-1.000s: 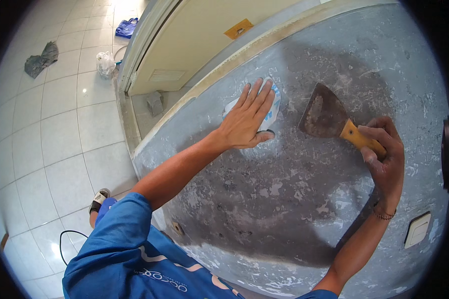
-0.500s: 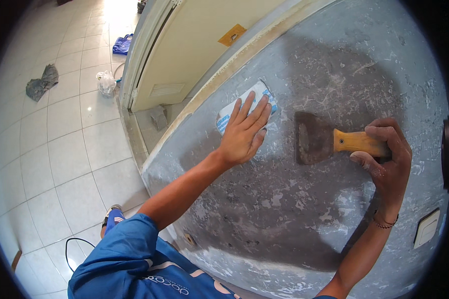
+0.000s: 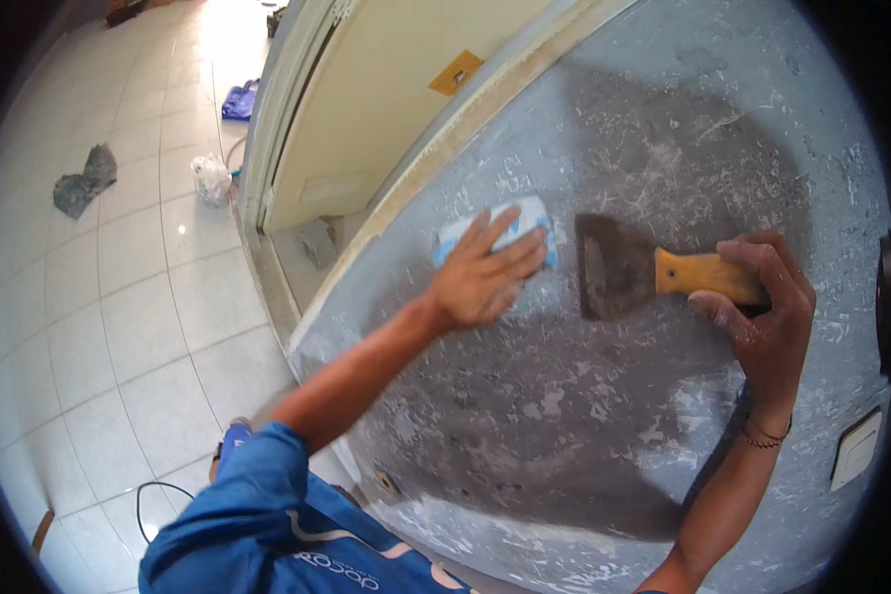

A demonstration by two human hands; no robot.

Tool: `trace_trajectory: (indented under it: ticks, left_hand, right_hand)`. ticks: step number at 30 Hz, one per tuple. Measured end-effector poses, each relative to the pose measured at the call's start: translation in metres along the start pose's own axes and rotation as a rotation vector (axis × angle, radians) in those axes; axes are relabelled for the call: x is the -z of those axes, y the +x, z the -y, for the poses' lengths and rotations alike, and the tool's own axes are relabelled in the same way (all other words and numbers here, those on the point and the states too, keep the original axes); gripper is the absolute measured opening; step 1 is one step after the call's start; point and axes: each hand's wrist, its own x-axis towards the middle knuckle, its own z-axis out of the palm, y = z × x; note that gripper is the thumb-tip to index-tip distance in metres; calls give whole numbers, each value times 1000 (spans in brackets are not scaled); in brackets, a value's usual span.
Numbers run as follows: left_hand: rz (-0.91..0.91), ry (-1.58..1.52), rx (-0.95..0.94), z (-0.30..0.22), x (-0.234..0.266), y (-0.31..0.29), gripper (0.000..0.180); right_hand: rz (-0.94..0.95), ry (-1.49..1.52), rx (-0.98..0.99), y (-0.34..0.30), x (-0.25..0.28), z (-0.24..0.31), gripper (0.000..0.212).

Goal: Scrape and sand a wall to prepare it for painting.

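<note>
My left hand (image 3: 487, 274) lies with spread fingers over a white sheet of sandpaper with blue print (image 3: 530, 213), holding it against the grey, patchy wall (image 3: 554, 406). The sheet's underside is hidden, and the hand is slightly blurred. To its right, my right hand (image 3: 770, 302) is closed round the yellowish wooden handle of a wide scraper (image 3: 619, 267). The scraper's dark, worn blade points left, toward the sandpaper. Whitish dust marks the fingers of the right hand.
A pale door (image 3: 366, 109) with an orange plate stands beyond the wall's edge. On the tiled floor (image 3: 119, 317) lie a grey cloth (image 3: 86, 181), a clear plastic bag (image 3: 211, 180) and a blue bag (image 3: 240, 102). A white switch (image 3: 854, 450) sits at the right.
My left hand and the sandpaper have shifted slightly down and turned a little on the wall. The scraper stays in my right hand, a touch further left. The view has tilted slightly.
</note>
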Motion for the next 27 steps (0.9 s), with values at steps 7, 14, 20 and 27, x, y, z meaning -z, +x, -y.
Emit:
trace_trajectory:
  ticks: [7,14,20,27]
  left_hand:
    - [-129,50,70,13,16,101,45]
    - [64,110,-147,24,23,74,48]
    - [-119,86,34,19,18,104,49]
    - [-3,131,35,11,13,65,48]
  right_hand:
    - [-31,68,-1,-1,1,-3,42]
    - [8,118,-21,-5,1,-4,40]
    - [5,109,-28,-6,1,-2,41]
    - [21,121,-12,-4,1,0,40]
